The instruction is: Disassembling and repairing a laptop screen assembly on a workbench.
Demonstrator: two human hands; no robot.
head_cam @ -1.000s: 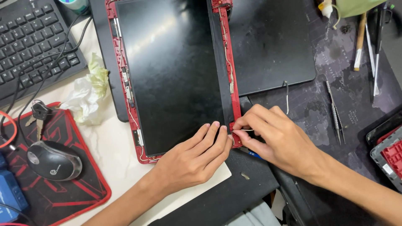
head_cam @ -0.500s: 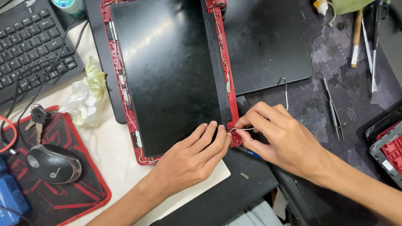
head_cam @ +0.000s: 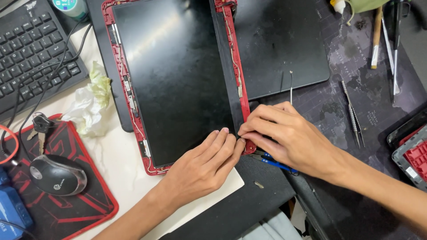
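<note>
Screen: I see the dark panel (head_cam: pixel 178 84) lying flat in its red frame (head_cam: pixel 242 89), long axis running away from me, toward the top of the view.
Frame corner: the near right corner (head_cam: pixel 249 146) is where both my hands meet; it sits just ahead of my fingertips, between the two hands.
Left hand: my left hand (head_cam: pixel 200 169) lies flat, fingers together and extended, tips resting on the panel's near right edge. It holds nothing that I can see.
Right hand: my right hand (head_cam: pixel 289 138) is curled narrow, thumb and fingers pinched at the frame's right rail by the corner. Whether it grips a small part or only the rail, I cannot tell.
Nearer hand: both touch the corner; the right covers the rail, the left the glass.
Blue tool: a thin blue tool (head_cam: pixel 278 163) lies under my right hand, near the corner.
Tweezers: tweezers (head_cam: pixel 353 115) lie on the dark mat (head_cam: pixel 356 66) well right of the frame.
Left side: mouse (head_cam: pixel 58 175) on a red pad (head_cam: pixel 80 204), keyboard (head_cam: pixel 31 49) beyond, crumpled tissue (head_cam: pixel 91 102) just beside the frame.
</note>
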